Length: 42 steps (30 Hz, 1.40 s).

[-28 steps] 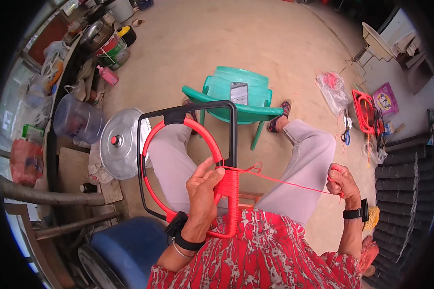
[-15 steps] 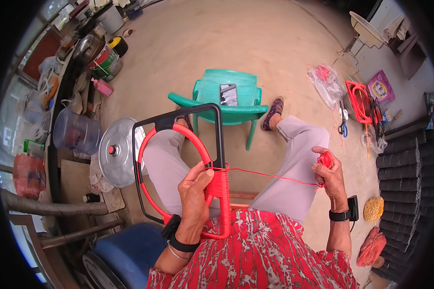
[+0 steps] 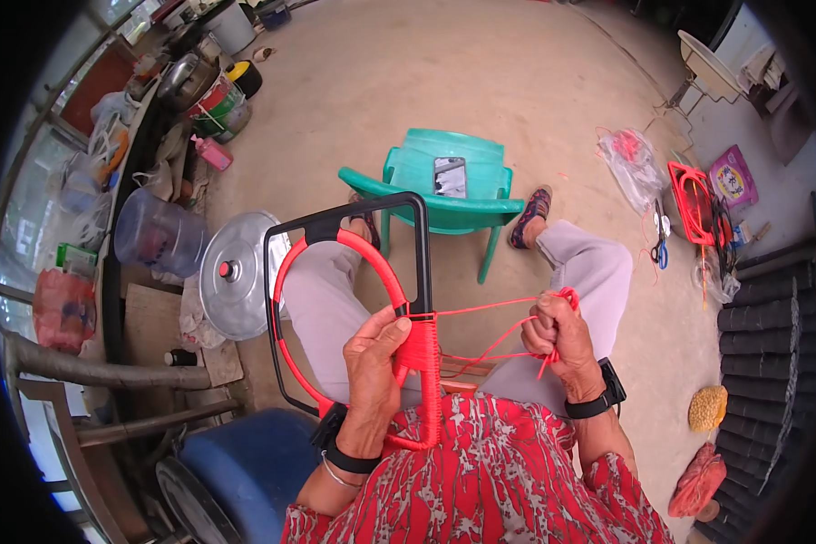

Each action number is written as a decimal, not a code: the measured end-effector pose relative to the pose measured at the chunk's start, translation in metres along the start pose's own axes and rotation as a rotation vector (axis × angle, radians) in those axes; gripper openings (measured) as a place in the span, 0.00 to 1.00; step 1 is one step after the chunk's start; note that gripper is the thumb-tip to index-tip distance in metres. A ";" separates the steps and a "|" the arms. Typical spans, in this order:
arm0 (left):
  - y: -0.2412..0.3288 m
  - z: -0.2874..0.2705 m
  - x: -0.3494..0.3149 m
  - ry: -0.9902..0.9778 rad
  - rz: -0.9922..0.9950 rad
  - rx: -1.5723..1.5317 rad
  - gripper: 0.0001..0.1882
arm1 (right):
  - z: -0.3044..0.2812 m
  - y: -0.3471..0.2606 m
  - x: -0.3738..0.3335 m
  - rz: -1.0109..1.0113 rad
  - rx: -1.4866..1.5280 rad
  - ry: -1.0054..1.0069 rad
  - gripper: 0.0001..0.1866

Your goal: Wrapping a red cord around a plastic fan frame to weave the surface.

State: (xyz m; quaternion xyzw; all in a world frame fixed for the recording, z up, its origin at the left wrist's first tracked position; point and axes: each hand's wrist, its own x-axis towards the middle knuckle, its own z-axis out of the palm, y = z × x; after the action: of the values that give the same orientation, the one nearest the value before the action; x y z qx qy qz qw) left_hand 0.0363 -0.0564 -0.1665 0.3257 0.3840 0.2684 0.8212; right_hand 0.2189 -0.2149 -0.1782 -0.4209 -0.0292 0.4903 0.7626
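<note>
A black rectangular frame with rounded corners [image 3: 422, 238] stands over my lap. A ring inside it, wrapped in red [image 3: 292, 260], joins it by black pieces. My left hand [image 3: 372, 363] grips the frame's right side, thumb pressed on tight turns of red wrapping [image 3: 421, 352]. Out to the right, my right hand [image 3: 560, 337] is closed on red cord [image 3: 568, 295], a little of which sticks out above the fist. One strand runs nearly straight from the top of the wrapping to this fist. Looser strands sag below it.
Ahead of my knees stands a green plastic chair [image 3: 453, 145] with a phone [image 3: 450, 177] on its seat. Left are a metal lid [image 3: 245, 286], a clear tub [image 3: 159, 231] and a blue barrel [image 3: 249, 462]. Scissors [image 3: 662, 247] and a plastic bag [image 3: 632, 163] lie right.
My right hand has come inward, toward the frame, and turned into a fist. The single taut strand has become several, some slack. My left hand keeps its hold; the whole view has shifted slightly.
</note>
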 end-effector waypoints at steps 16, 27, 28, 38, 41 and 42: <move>0.001 -0.007 0.014 -0.101 -0.170 -0.031 0.07 | -0.039 -0.006 -0.036 -0.034 -0.320 0.221 0.18; 0.011 -0.001 0.015 -0.446 -0.342 -0.157 0.13 | -0.045 -0.010 -0.044 -0.029 -0.267 0.250 0.17; 0.010 -0.003 0.015 -0.490 -0.332 -0.145 0.13 | -0.045 -0.009 -0.044 -0.028 -0.268 0.249 0.17; 0.009 0.002 0.006 -0.374 -0.306 -0.012 0.15 | -0.047 -0.003 -0.050 -0.049 -0.290 0.274 0.17; 0.008 0.000 0.004 -0.418 -0.312 -0.068 0.11 | -0.049 0.000 -0.050 -0.042 -0.279 0.278 0.17; 0.008 -0.001 0.003 -0.427 -0.314 -0.076 0.11 | -0.049 0.001 -0.050 -0.049 -0.271 0.276 0.17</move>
State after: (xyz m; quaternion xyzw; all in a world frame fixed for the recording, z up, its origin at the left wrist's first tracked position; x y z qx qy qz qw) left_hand 0.0361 -0.0490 -0.1626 0.2802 0.2376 0.0773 0.9269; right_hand 0.2148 -0.2836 -0.1922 -0.5821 -0.0001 0.4008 0.7074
